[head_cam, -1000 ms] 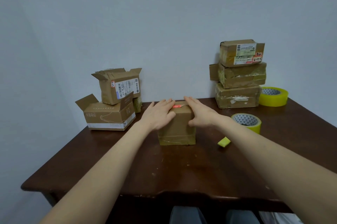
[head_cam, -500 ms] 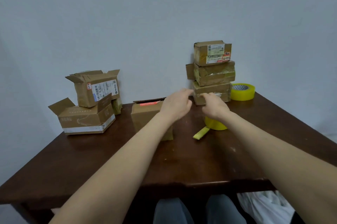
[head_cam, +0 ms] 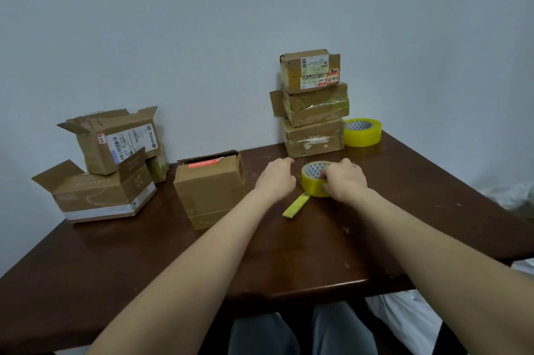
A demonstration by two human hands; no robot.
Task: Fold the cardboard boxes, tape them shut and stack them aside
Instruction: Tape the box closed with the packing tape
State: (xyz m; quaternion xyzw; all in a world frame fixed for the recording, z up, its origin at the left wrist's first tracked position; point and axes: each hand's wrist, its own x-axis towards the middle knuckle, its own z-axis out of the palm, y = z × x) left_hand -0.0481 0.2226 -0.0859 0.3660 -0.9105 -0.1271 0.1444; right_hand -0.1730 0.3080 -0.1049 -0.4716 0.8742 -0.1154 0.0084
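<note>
Landmark: near tape roll [head_cam: 311, 184], lying flat on the desk [head_cam: 289, 256]. Right hand [head_cam: 345, 181] on its right side, fingers clamped over the rim. Left hand [head_cam: 276, 178] just left of the roll, fingers loosely curled, holding nothing; can't tell if it touches the roll. Loose tape end [head_cam: 296, 205] on the desk just in front of the roll. Working box [head_cam: 209, 195] left of the roll, apart from both hands, top gaping. 3 taped boxes [head_cam: 313, 107] stacked behind the roll, 2nd roll [head_cam: 362, 133] behind-right, 2 open boxes [head_cam: 99, 194] far left.
</note>
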